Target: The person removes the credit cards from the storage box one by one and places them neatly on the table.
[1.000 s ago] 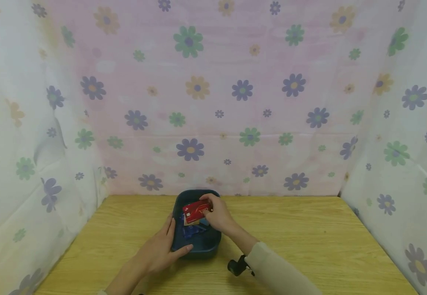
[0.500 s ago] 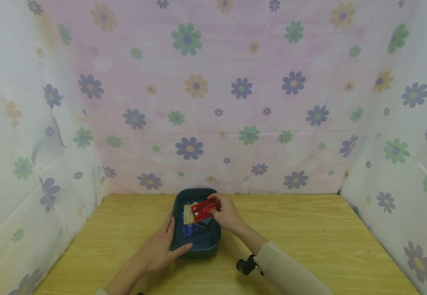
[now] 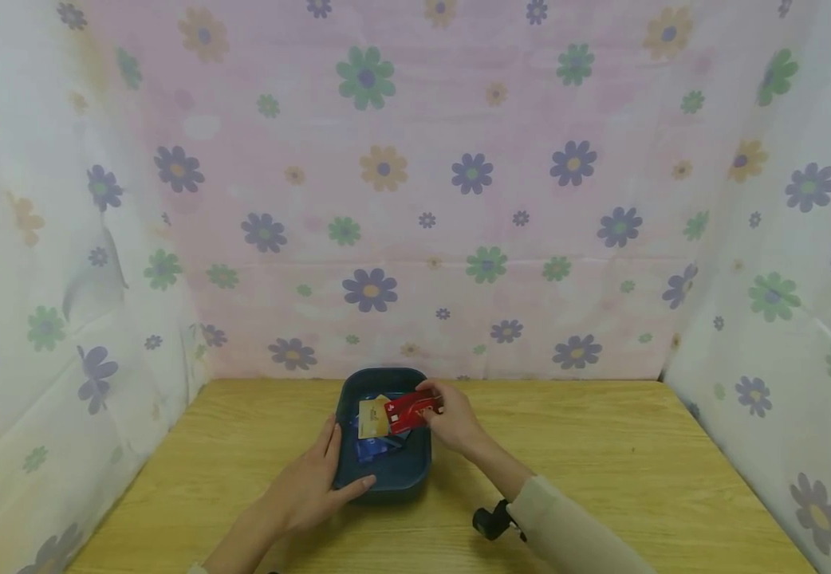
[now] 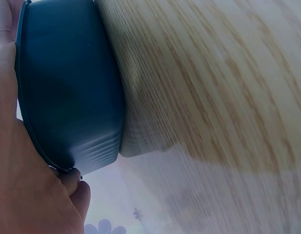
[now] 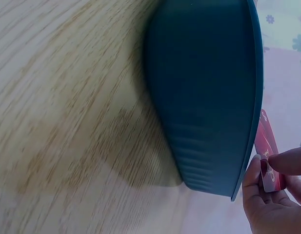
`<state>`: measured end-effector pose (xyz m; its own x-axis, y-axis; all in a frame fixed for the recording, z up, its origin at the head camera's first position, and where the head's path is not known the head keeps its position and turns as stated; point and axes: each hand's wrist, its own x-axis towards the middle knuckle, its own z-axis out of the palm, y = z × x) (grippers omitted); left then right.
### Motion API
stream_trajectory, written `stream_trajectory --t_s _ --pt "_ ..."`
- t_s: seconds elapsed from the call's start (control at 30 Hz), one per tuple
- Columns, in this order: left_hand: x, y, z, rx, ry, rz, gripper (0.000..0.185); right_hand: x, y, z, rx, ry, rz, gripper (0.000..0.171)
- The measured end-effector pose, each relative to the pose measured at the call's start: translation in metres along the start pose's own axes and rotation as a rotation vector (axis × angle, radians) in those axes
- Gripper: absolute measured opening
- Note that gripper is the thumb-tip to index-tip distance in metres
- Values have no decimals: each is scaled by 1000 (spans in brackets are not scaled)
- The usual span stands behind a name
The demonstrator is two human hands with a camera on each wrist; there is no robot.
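A dark blue plastic bin (image 3: 401,478) stands on the table with several cards inside. My left hand (image 3: 308,485) holds the bin at its near left corner, fingers along the left side and thumb over the near rim. My right hand (image 3: 451,416) pinches a red bank card (image 3: 407,411) between thumb and fingers at the bin's right rim. Under and beside it in the bin lie a gold card (image 3: 372,420) and blue cards (image 3: 371,450). In the right wrist view the red card (image 5: 268,141) sticks up past the rim of the bin (image 5: 204,97).
The wooden table (image 3: 566,446) reaches back to a flower-patterned cloth (image 3: 444,239), which also hangs at both sides. A black wrist device (image 3: 490,522) sits below the right sleeve (image 3: 566,518).
My right hand has moved to the right with the red card, from over the bin's middle to its right rim. More of the gold card now shows. The left hand stays in place.
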<state>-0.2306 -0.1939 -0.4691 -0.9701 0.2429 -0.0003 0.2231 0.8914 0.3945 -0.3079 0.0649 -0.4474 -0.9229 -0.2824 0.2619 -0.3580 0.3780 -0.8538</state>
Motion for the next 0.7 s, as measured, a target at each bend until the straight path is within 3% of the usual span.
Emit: stream_trajectory --t_s 0.7 --pt "2 -4 5 12 12 5 116 -9 17 -29 52 90 70 38"
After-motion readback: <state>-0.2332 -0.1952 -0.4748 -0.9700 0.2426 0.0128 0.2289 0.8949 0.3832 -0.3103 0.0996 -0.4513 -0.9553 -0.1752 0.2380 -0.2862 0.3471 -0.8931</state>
